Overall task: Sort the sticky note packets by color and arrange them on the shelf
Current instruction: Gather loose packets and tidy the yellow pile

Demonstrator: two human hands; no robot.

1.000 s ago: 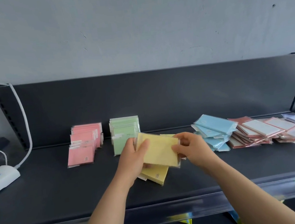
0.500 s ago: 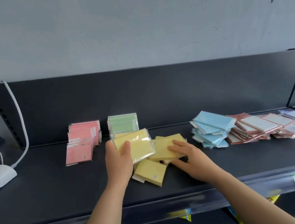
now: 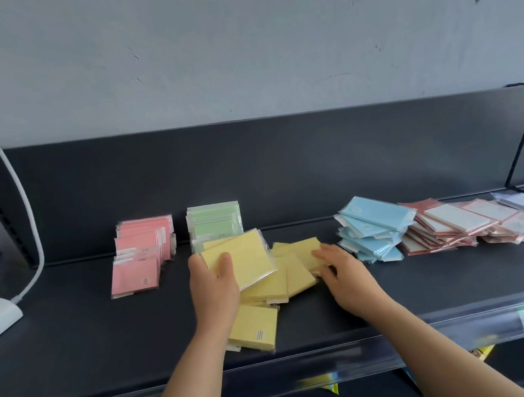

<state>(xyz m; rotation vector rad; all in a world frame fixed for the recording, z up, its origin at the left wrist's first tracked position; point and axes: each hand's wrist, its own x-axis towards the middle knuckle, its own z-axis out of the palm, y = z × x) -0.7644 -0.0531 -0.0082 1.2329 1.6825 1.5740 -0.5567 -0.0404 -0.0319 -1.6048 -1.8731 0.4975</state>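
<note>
Plainly, the head view, the only one here, shows the yellow group unfinished. The pink stack point(image 3: 142, 256) and green stack point(image 3: 214, 224) stand in neat rows at the back of the shelf point(image 3: 73, 337), while the loose yellow packets point(image 3: 296, 270) lie fanned and overlapping in the middle. A front yellow packet point(image 3: 257, 329) lies apart, nearer the shelf's front edge.

The wrappers look glossy, so I judge them slippery. If the fan is raked together too fast, packets could skid right into the blue pile point(image 3: 373, 227), which is near, slumped and untidy, and the colours would mix. The front yellow packet lies against the left forearm, so a careless sweep might push it toward the edge. The held packet is gripped at one corner only and could tip or slide out.

The left hand point(image 3: 213, 283) holds a yellow packet point(image 3: 245, 259) by its near-left corner. The thumb is pressed on the top face and the other fingers are hidden beneath. The packet is tilted, raised over the fan and just in front of the green stack.

The right hand point(image 3: 345, 270) lies flat, its fingers point(image 3: 323, 250) straight and close together, resting on the rightmost of the loose yellow packets. The thumb sits at their near edge, but I cannot tell whether it hooks under one.
</note>
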